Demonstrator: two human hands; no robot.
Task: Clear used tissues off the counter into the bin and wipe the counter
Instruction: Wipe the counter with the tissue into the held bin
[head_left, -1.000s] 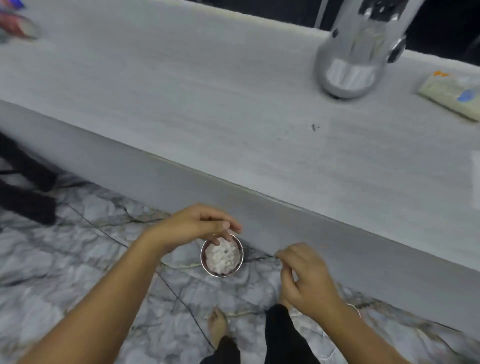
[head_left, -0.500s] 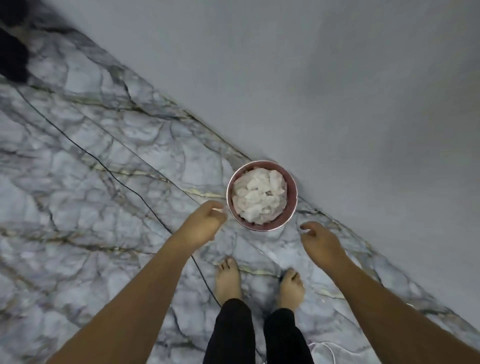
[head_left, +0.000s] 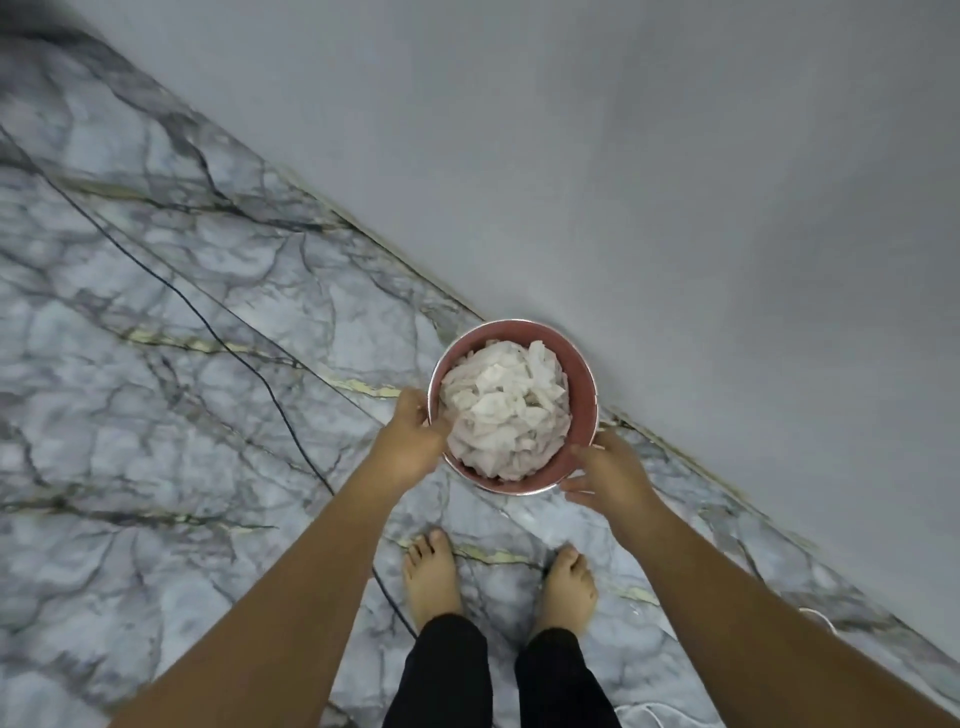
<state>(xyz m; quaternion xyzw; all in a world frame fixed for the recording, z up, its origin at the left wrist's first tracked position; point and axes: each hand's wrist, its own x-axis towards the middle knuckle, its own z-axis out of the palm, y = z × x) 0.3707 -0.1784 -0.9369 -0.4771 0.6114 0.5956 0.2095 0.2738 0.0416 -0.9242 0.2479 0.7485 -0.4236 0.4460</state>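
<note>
A round pink bin (head_left: 581, 384) with a shiny rim stands on the marble floor against the grey counter front. It is heaped with crumpled white tissues (head_left: 506, 410). My left hand (head_left: 413, 441) grips the bin's left rim, thumb inside against the tissues. On the lower right side of the rim rests my right hand (head_left: 605, 475), fingers curled around the edge. The countertop itself is out of view.
The grey counter front (head_left: 675, 182) fills the upper right. A thin black cable (head_left: 218, 332) runs across the marble floor (head_left: 156, 415) to the left of the bin. My bare feet (head_left: 431, 577) stand just below the bin. A white cord (head_left: 821, 616) lies at the lower right.
The view dropped from the countertop to the floor. Both hands reached down and closed on the bin's rim, which now looks larger and nearer.
</note>
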